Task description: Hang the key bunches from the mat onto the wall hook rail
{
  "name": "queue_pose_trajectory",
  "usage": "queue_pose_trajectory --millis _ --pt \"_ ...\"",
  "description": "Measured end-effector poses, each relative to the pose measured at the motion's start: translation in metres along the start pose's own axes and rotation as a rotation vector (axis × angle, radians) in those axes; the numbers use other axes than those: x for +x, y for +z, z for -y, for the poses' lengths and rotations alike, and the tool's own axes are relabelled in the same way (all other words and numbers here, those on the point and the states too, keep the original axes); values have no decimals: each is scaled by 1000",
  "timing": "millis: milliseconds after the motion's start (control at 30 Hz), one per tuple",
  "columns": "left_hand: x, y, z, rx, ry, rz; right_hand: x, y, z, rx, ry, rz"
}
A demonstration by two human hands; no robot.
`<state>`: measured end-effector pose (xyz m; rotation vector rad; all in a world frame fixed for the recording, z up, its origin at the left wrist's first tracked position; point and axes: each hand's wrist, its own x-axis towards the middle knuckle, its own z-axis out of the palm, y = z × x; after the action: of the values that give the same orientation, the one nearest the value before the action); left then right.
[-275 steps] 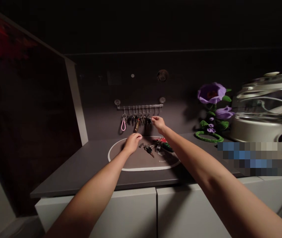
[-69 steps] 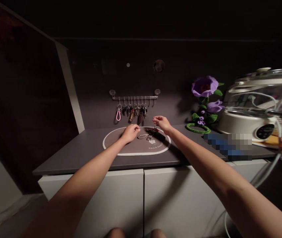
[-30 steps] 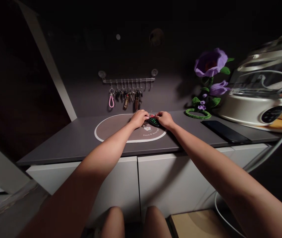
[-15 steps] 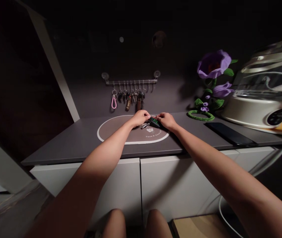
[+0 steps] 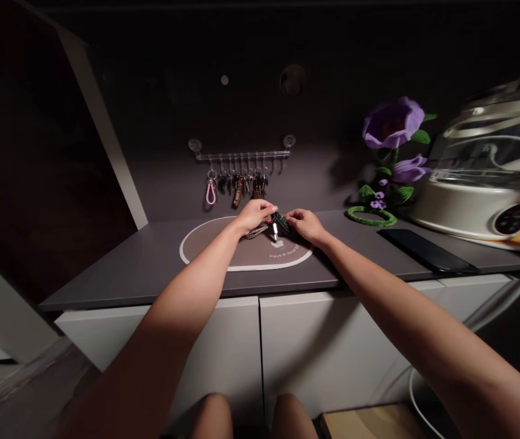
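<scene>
Over the oval brown mat (image 5: 209, 244) with its white rim, both hands are closed on one key bunch. My left hand (image 5: 256, 216) pinches the keys (image 5: 275, 231) near their ring; one silver key hangs down below its fingertips. My right hand (image 5: 305, 225) grips the far end of a black tag (image 5: 281, 221) with green marks, which reaches towards the left fingertips. Under the left hand a braided-looking piece (image 5: 256, 231) shows in part. The ring joining these parts is too small to make out.
On the wall behind, a clear hook rail (image 5: 244, 156) carries several key sets, one with a pink loop (image 5: 211, 193). To the right stand a purple flower ornament (image 5: 394, 125), a black phone (image 5: 427, 251) and a white appliance (image 5: 465, 207) with a cable. The counter edge (image 5: 150, 303) runs in front.
The black tag has turned and tilted between my hands. A silver key now hangs more upright from my left fingertips, and my left hand is slightly raised.
</scene>
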<state>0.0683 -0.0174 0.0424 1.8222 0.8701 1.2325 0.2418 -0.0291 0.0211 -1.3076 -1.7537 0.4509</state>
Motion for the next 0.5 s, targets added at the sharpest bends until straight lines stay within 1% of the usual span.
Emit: queue_pose_trajectory --millis 200,300,500 --pt "-1 -2 -6 -58 28 -43 1 2 -1 139 -10 -8" --pt "-1 -2 -11 -123 3 -85 2 3 -1 204 -30 -16" --pt "-2 -2 -19 -210 -61 -184 1 3 1 273 -127 -36"
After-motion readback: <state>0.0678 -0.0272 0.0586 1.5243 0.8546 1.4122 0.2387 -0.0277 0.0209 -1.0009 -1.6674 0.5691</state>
